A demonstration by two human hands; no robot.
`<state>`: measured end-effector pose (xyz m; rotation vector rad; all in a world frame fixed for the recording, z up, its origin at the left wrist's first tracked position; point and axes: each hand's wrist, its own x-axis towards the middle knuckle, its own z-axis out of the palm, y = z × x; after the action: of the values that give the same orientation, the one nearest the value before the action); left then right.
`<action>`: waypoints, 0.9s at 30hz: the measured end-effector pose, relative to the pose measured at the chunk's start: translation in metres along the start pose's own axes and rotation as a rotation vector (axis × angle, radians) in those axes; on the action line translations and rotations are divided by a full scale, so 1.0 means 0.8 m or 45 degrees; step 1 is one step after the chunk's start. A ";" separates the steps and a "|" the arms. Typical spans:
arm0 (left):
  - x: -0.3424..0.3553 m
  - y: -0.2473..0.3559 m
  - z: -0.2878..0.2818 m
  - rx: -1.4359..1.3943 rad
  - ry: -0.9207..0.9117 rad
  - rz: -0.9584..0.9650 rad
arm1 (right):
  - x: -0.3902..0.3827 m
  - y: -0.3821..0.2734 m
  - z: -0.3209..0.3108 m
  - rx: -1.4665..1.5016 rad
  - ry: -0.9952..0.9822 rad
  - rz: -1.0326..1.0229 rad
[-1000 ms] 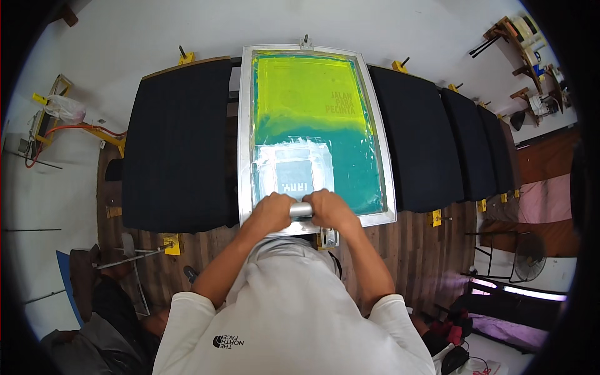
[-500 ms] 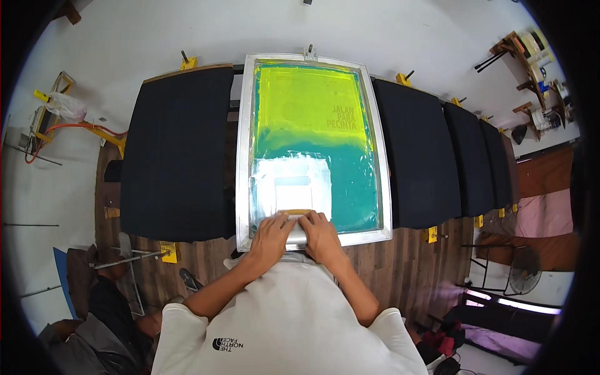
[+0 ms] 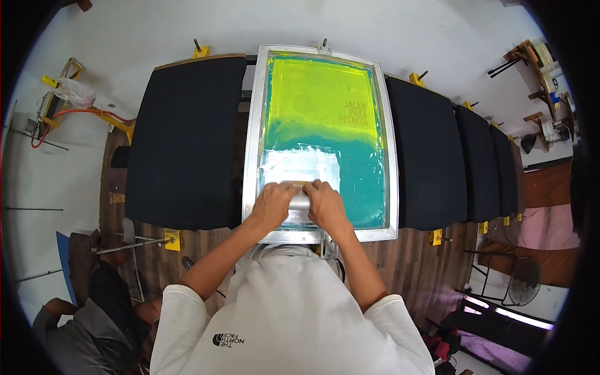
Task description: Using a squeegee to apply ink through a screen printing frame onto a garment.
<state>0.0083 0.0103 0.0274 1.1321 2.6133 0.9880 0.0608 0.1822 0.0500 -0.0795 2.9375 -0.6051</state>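
A screen-printing frame [image 3: 390,169] with a silver metal rim lies in front of me. Its mesh is yellow-green [image 3: 319,81] at the far part and teal [image 3: 359,178] nearer to me. White ink [image 3: 300,157] covers a patch at the near left. Over this patch, a squeegee [image 3: 300,201] with a silvery body is held crosswise. My left hand [image 3: 274,204] is closed round its left end, and my right hand [image 3: 325,205] grips the right end. Both sets of fingers curl over the top. The squeegee's lower edge is hidden.
Boards covered in black cloth stand left [image 3: 184,144] and right [image 3: 431,150] of the frame, in a row with yellow clamps [image 3: 173,239]. Another person [image 3: 106,312] sits at lower left. A fan [image 3: 524,281] stands at right, and shelves [image 3: 531,69] hang on the wall.
Both hands have pushed the squeegee away from me, from the frame's near edge farther up over the white ink. The whole view has shifted slightly.
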 end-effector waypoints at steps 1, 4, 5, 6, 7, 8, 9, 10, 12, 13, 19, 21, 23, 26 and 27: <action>-0.009 0.013 -0.006 -0.037 -0.054 -0.043 | -0.012 -0.004 -0.002 0.014 -0.023 0.008; -0.032 0.032 -0.007 -0.027 -0.150 -0.087 | -0.039 -0.010 -0.005 0.029 -0.069 -0.041; -0.039 0.036 -0.009 -0.044 -0.170 -0.104 | -0.038 -0.010 -0.009 0.031 -0.064 -0.041; -0.041 0.042 -0.013 -0.062 -0.194 -0.117 | -0.038 -0.012 -0.016 0.046 -0.135 -0.048; -0.036 0.043 -0.020 -0.061 -0.199 -0.112 | -0.036 -0.013 -0.021 0.062 -0.206 -0.056; -0.024 0.040 -0.030 -0.086 -0.200 -0.153 | -0.022 -0.014 -0.025 0.011 -0.219 -0.058; -0.013 0.036 -0.039 -0.110 -0.203 -0.194 | -0.007 -0.016 -0.031 0.010 -0.200 -0.063; -0.003 0.018 -0.041 -0.122 -0.084 -0.098 | 0.011 -0.015 -0.030 -0.010 -0.190 -0.061; 0.020 -0.008 -0.052 -0.075 -0.022 -0.097 | 0.051 -0.014 -0.024 -0.020 -0.152 -0.053; 0.026 -0.017 -0.057 -0.031 -0.071 -0.130 | 0.066 -0.015 -0.021 -0.040 -0.165 -0.057; -0.026 -0.010 -0.047 -0.106 -0.191 -0.230 | 0.025 -0.027 0.008 -0.030 -0.146 -0.155; -0.047 0.010 -0.046 -0.146 -0.263 -0.282 | -0.007 -0.037 0.010 -0.005 -0.179 -0.097; -0.057 0.021 -0.042 -0.114 -0.276 -0.239 | -0.024 -0.040 -0.002 0.020 -0.288 -0.076; -0.040 0.032 -0.046 -0.219 -0.413 -0.267 | -0.017 -0.031 -0.028 0.041 -0.407 -0.031; -0.022 0.029 -0.045 -0.200 -0.391 -0.264 | -0.007 -0.021 -0.038 0.035 -0.427 -0.005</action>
<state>0.0221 -0.0083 0.0672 0.8767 2.3090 0.8798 0.0627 0.1788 0.0848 -0.1662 2.6053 -0.5696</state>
